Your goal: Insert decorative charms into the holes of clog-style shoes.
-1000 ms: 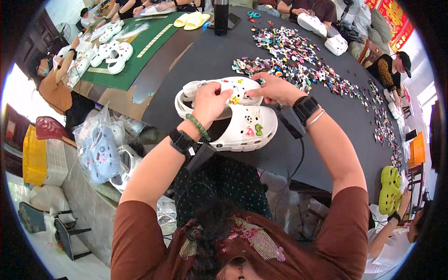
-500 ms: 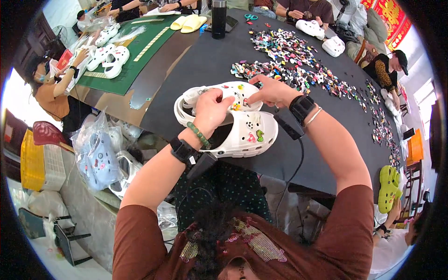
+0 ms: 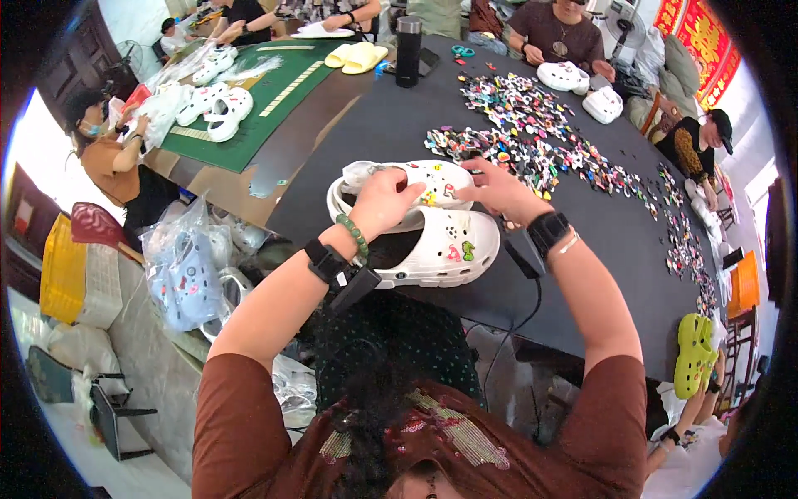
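Two white clogs lie side by side at the near edge of a dark table (image 3: 399, 116). My left hand (image 3: 384, 200) grips the far clog (image 3: 432, 180) across its top. My right hand (image 3: 497, 188) rests on that clog's toe end, fingers pinched together; what they pinch is too small to make out. The near clog (image 3: 445, 248) lies just below my hands and carries a few coloured charms. A long spread of small colourful charms (image 3: 532, 141) runs across the table right behind my right hand.
A black bottle (image 3: 407, 51) stands at the table's far end, near yellow slippers (image 3: 356, 55). More white clogs (image 3: 582, 87) lie before other seated people. A green mat (image 3: 258, 100) with white clogs is far left. Bagged clogs (image 3: 187, 266) sit left; a green clog (image 3: 694, 353) is right.
My view has shifted slightly. My hands stay on the far clog; my right hand has slid a little toward its toe end.
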